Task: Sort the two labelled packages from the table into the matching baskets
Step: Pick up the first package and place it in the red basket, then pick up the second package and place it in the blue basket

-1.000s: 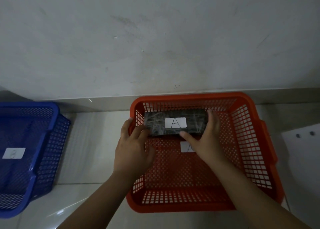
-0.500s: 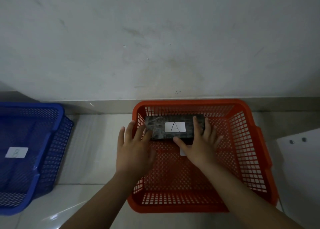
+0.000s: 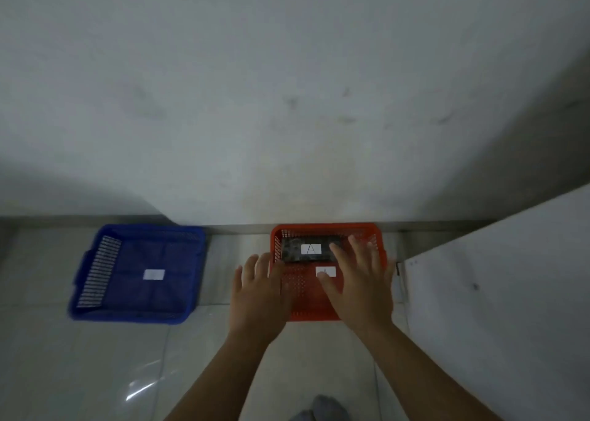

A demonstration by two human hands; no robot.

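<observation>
**Package A lies in the red basket, both hands empty above it**

The red basket point(image 3: 325, 309) stands on the tiled floor point(image 3: 95, 372), with its far side against the base of the grey wall point(image 3: 287, 101). Inside it, along the far wall of the basket, lies a dark package point(image 3: 293, 251). It lies flat, and a white label point(image 3: 311, 249) with the letter A is on its top. On the bottom of the basket, just in front of the package, there is a second white label point(image 3: 326, 271), also with an A; the right thumb covers a part of it.

The left hand point(image 3: 258, 296) is over the left rim of the red basket, with the fingers spread and straight. It holds nothing, and it does not touch the package. The right hand point(image 3: 360, 289) is over the right half of the basket, also with spread fingers and nothing in it. Its fingertips are near the right end of the package, but I cannot tell if they touch it, because the picture is blurred there.

The blue basket point(image 3: 137, 315) stands to the left, well apart from the red one, also close to the wall. On its bottom there is a white label point(image 3: 154, 274); the letter on it cannot be read. I see no package in it.

At the right edge a white board point(image 3: 495, 293) stands just beside the red basket.
</observation>
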